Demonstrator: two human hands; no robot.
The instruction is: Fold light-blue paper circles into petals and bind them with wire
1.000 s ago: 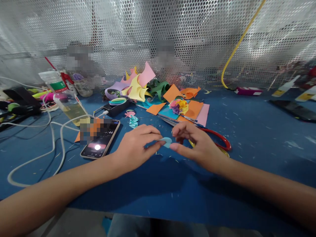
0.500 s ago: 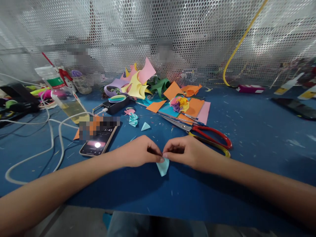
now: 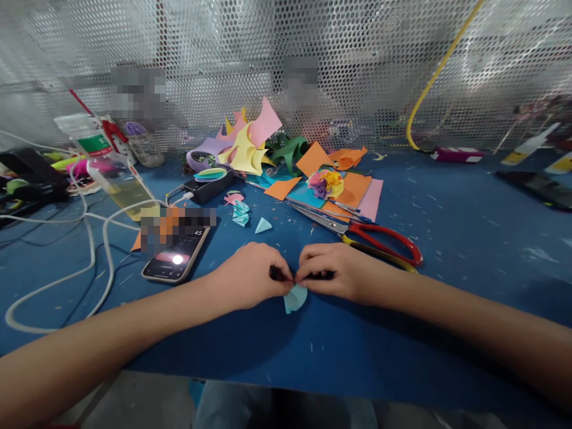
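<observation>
Between my two hands, just above the blue table, is a small piece of light blue paper (image 3: 295, 299) with a rounded edge and creases. My left hand (image 3: 258, 275) pinches its top from the left, thumb against fingers. From the right, my right hand (image 3: 333, 271) pinches the same top edge, the fingertips of both hands almost meeting. Beyond them lie a small light blue folded triangle (image 3: 263, 226) and a crumpled light blue paper piece (image 3: 240, 213). The scissors (image 3: 348, 228), with one red and one yellow handle, lie just behind my right hand.
A phone (image 3: 176, 256) and white cables (image 3: 107, 238) lie to the left, near a bottle of yellowish liquid (image 3: 129, 193). Coloured paper scraps (image 3: 245, 149) and a multicoloured paper flower (image 3: 325, 184) sit at the back, before a perforated metal screen (image 3: 357, 59).
The light blue paper has gone from a narrow, pointed shape to a wider, rounded one. Both hands stay pinched at its top with slightly shifted fingers.
</observation>
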